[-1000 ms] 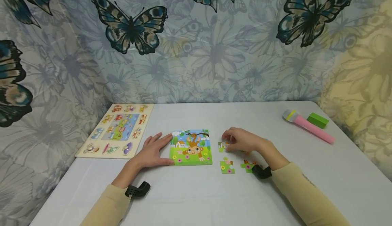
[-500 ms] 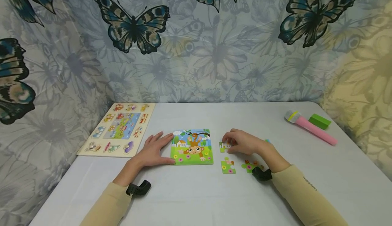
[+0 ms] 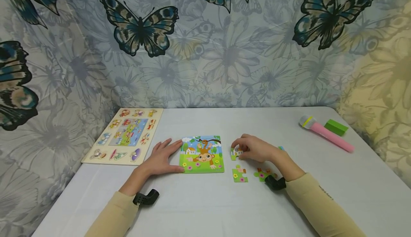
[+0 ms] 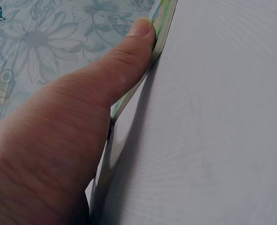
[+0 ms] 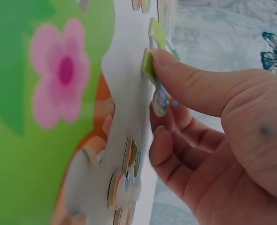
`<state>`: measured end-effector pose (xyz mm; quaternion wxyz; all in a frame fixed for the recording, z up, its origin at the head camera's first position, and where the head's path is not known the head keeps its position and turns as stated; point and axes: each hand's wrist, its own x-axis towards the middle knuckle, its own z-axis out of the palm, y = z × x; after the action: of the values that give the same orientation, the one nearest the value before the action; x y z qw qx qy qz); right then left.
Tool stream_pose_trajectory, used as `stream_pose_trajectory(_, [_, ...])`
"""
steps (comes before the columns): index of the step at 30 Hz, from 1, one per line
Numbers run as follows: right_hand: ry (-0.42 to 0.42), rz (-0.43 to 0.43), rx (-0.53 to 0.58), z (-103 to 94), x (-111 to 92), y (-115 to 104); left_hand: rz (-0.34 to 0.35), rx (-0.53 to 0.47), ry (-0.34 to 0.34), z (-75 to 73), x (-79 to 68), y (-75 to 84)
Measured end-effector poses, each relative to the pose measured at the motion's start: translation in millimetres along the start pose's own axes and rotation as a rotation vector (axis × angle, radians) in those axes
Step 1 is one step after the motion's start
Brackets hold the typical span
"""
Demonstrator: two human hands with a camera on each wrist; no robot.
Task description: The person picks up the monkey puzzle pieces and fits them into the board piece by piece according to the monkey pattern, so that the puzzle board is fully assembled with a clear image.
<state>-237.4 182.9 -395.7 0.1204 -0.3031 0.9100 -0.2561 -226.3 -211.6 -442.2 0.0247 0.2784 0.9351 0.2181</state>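
Observation:
A square picture board [image 3: 201, 155] with a monkey on it lies mid-table in the head view. My left hand [image 3: 159, 161] rests along its left side, fingers spread, index fingertip at the far corner and thumb at the near one. In the left wrist view the straight thumb [image 4: 124, 58] lies against the board's edge [image 4: 163, 40]. Just right of the board, my right hand [image 3: 255, 147] pinches a small green jigsaw piece [image 3: 234, 154]. The right wrist view has the thumb on that piece [image 5: 149, 65], with the other fingers curled behind it.
A flowered jigsaw piece [image 3: 239, 175] lies nearer me, with more pieces [image 3: 261, 174] beside it, partly hidden by the right wrist camera. A wooden puzzle board [image 3: 104, 140] sits at back left. A pink toy microphone [image 3: 330, 135] and a green block [image 3: 336, 127] lie at back right.
The right fingertips have shifted slightly left over the jigsaw piece. The left hand stays in place on the board. The head view has drifted a little.

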Motion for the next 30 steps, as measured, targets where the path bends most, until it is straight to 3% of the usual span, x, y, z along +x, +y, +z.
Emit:
stream_pose_trajectory(5, [0.031, -0.024, 0.055, -3.2, -2.7, 2.9, -0.002, 0.005, 0.003, -0.4, 1.8, 0.7])
stream_pose_trajectory(10, [0.014, 0.003, 0.126, -6.2, -5.3, 3.9, 0.000, 0.006, 0.000, -0.8, 2.4, 0.6])
stream_pose_trajectory(30, [0.027, -0.056, 0.126, -10.1, -4.1, -1.1, 0.003, -0.009, -0.002, 1.0, 0.0, 0.4])
